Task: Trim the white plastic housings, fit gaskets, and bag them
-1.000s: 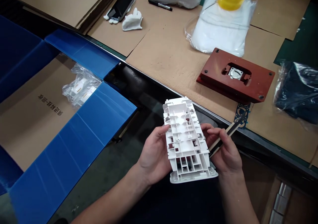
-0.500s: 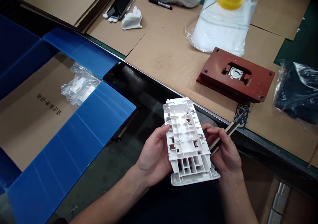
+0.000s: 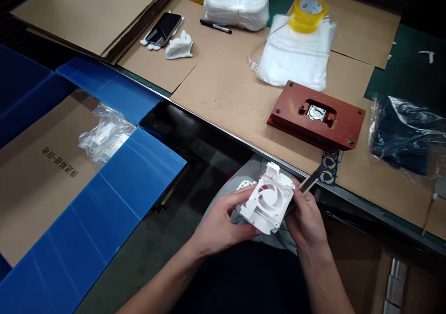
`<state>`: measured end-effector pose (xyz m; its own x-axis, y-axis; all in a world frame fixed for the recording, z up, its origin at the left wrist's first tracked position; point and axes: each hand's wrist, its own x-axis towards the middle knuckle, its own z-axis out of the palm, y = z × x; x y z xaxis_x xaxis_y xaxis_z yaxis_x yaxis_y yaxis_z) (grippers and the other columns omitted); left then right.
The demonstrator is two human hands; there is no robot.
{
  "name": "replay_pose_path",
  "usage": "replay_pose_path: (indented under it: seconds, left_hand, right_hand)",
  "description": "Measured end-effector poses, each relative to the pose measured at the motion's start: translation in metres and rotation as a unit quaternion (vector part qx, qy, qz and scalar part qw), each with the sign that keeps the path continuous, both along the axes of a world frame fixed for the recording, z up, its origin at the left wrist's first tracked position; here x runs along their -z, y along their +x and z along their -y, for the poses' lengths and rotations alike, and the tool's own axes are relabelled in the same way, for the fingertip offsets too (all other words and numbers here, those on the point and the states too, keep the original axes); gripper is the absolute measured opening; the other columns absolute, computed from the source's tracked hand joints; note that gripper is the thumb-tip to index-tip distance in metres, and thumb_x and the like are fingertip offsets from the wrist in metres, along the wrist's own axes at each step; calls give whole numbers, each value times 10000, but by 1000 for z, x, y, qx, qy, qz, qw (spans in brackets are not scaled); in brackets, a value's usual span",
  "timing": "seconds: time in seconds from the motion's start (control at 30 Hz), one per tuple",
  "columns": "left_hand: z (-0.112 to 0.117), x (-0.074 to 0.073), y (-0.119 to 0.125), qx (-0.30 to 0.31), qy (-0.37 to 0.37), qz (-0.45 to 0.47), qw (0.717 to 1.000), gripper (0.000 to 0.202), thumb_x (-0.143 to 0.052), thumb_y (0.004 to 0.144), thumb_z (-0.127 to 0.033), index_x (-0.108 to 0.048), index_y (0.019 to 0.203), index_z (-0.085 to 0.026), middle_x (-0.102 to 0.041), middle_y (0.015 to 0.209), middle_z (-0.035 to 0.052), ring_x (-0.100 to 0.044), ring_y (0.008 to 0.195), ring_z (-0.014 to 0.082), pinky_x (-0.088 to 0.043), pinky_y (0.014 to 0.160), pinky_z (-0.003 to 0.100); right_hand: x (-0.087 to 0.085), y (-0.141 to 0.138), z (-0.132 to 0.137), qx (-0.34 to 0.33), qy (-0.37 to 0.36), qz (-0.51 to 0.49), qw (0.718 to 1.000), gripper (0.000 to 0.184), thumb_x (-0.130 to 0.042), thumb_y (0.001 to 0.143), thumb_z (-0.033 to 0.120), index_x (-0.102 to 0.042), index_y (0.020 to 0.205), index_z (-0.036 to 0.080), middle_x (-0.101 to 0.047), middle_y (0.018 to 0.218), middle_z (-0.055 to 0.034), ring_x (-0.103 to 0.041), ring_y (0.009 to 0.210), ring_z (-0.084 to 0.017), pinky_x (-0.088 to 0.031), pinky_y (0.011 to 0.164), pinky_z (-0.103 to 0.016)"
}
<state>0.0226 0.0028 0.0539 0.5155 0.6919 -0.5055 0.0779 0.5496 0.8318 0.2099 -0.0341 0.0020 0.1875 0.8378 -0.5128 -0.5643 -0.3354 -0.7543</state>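
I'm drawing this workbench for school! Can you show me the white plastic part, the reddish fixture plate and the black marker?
White plastic part [image 3: 268, 220], head view, on its lower rim.
Reddish fixture plate [image 3: 344, 124], head view, on its top face, right of the recess.
Black marker [image 3: 216, 26], head view, on its barrel.

We get bright, even light, with glare on the crinkled dark plastic bag [image 3: 406, 135] and slight softness on the white moulded plastic part [image 3: 268, 200].

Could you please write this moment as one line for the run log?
left hand: holds white molded plastic part | right hand: holds slim black-and-tan tool, touching part | beneath: grey cloth
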Motion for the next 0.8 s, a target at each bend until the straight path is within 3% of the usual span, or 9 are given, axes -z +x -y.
replay_pose_path:
  seconds: [0.1,0.27,0.5,0.63,0.8]
  left_hand:
    - [0,-3,2,1,19,-9,1000,496,-799,755,-240,-709,1243,-224,-724,1111,104,-631,1099,355,-436,994,439]
    - [1,-2,3,-10,14,5,1000,382,-828,724,-236,-758,1098,-205,-737,895,81,-590,1188,379,-423,1036,466]
    - [5,3,2,-32,-31,7,999,446,-854,706,-204,-743,1137,-219,-752,1040,85,-625,1144,338,-432,1017,398]
    - [5,1,2,-49,-20,14,999,502,-858,702,-200,-736,1188,-238,-704,1244,87,-616,1162,330,-421,1029,382]
    - [5,3,-1,-31,-30,0,999,417,-861,695,-191,-750,1095,-219,-745,1094,83,-643,1096,321,-438,999,385]
  right_hand:
    - [1,2,1,3,14,8,1000,271,-694,898,472,-789,1037,259,-759,1024,-40,-665,970,-202,-488,922,-311]
    - [-2,2,1,18,7,22,1000,220,-740,864,454,-793,939,255,-760,946,-22,-671,920,-188,-496,904,-293]
    - [2,-4,1,39,-25,33,998,279,-784,809,490,-790,932,239,-764,933,-25,-684,905,-198,-523,882,-310]
    - [4,-6,0,27,-30,32,999,288,-767,818,500,-788,944,242,-767,945,-31,-688,935,-220,-517,897,-327]
    - [5,-6,1,43,-27,15,999,260,-792,804,471,-793,917,237,-771,941,-19,-687,908,-199,-517,879,-300]
